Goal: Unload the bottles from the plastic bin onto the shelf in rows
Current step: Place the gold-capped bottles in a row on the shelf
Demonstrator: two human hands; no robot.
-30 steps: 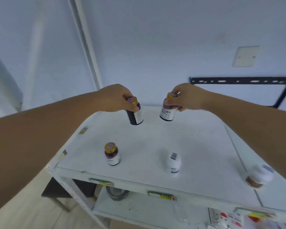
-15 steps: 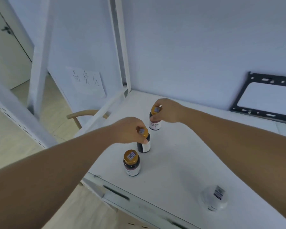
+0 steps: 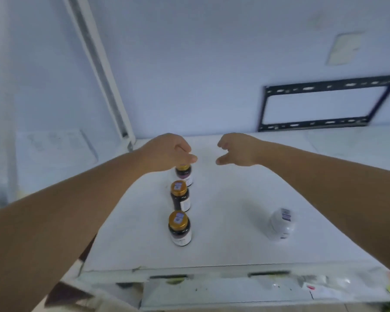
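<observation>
White bottle [image 3: 281, 224] stands apart from three brown bottles [image 3: 180, 228]; both hands' fingers [image 3: 221, 161] released.

Nearest brown bottle [image 3: 180, 229]: I see a small white-and-blue code sticker on its gold cap — too blurred to read; its white side label carries print I can't make out.
Middle brown bottle [image 3: 180, 196]: same kind of sticker on the cap, illegible; the side label is turned partly away from me.
Far brown bottle [image 3: 184, 175]: cap mostly hidden under my left hand [image 3: 167, 152]; label unreadable.
White bottle [image 3: 282, 224]: a barcode-type sticker on top — no digits I can read.
Shelf [image 3: 234, 248] front edge: dark and yellow-green tags, smeared by motion, no text legible.
</observation>
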